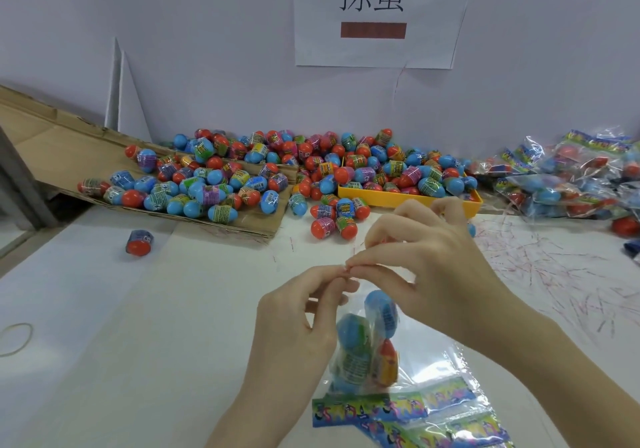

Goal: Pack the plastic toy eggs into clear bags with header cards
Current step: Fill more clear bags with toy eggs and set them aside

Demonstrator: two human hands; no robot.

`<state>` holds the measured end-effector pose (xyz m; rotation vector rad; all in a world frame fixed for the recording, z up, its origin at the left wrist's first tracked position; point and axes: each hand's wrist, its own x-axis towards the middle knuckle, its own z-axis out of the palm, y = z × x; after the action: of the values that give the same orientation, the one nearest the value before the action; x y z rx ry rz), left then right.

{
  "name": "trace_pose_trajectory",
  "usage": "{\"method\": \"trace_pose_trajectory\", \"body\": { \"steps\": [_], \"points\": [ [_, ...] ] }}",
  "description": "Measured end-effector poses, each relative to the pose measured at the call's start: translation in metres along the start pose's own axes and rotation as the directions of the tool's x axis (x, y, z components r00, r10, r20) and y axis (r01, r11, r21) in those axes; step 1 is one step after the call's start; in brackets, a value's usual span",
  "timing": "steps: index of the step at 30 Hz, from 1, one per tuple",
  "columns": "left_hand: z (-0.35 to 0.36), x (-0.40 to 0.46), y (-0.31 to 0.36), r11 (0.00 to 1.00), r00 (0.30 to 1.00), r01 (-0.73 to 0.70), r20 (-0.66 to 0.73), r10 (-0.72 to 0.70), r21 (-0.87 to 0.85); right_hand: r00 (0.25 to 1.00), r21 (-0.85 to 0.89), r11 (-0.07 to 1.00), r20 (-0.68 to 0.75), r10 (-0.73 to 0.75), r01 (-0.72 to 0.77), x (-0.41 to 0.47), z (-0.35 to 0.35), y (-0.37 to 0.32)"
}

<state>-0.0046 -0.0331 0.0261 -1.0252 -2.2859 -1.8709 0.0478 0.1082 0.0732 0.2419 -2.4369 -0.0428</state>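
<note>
Clear bag point(363, 354) hangs low centre over the white table point(138, 309), mouth up, header card point(349, 409) at its bottom end. Inside: two blue-topped eggs point(381, 312) side by side, plus one with a red end, labels wrapped round them. Left hand point(298, 312) pinches the bag's top edge with thumb and forefinger, other fingers loosely curled. Right hand point(429, 267) pinches the same edge, fingertips meeting the left's right at the mouth; the hands cover most of the bag opening.

Just beside, under the bag: stack of empty bags point(450, 413) with colourful headers, fanned out.

Further back: big heap of loose eggs point(242, 177), blue and red-orange, spilling over a flattened cardboard sheet point(62, 149) at left. Yellow tray point(408, 200) behind the right hand, full of eggs. Finished packs point(568, 177) piled far right. One stray egg point(139, 242) alone on the table at left. Rubber band point(17, 340) at left edge. Red scribble marks point(554, 274) on the table at right. Paper sign point(374, 14) on the wall, two large characters and a red bar.
</note>
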Motion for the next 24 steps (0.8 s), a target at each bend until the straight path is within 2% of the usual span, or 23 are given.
{"method": "trace_pose_trajectory", "body": {
  "steps": [3, 7, 11, 19, 24],
  "points": [
    [0.001, 0.0, -0.001, 1.0, 1.0, -0.01, 0.009, 0.01, 0.023, 0.996, -0.132, 0.988, 0.017, -0.083, 0.085, -0.001, -0.002, -0.001],
    [0.001, 0.0, -0.002, 1.0, 1.0, 0.013, 0.018, -0.013, -0.015, 0.96, -0.411, 0.875, 0.0, -0.281, 0.256, -0.005, 0.003, -0.005],
    [0.0, 0.0, 0.0, 1.0, 0.999, 0.008, 0.043, -0.007, -0.024, 0.929, -0.504, 0.818, -0.076, -0.361, 0.276, -0.007, 0.007, -0.007],
    [0.002, -0.001, -0.001, 1.0, 1.0, 0.029, 0.002, -0.029, -0.001, 0.948, -0.508, 0.847, -0.16, -0.274, 0.159, -0.01, 0.016, -0.004],
    [0.003, -0.003, -0.005, 0.997, 0.997, 0.081, -0.011, -0.081, -0.004, 0.972, -0.401, 0.916, -0.208, -0.11, 0.018, -0.012, 0.019, -0.001]
  ]
}}
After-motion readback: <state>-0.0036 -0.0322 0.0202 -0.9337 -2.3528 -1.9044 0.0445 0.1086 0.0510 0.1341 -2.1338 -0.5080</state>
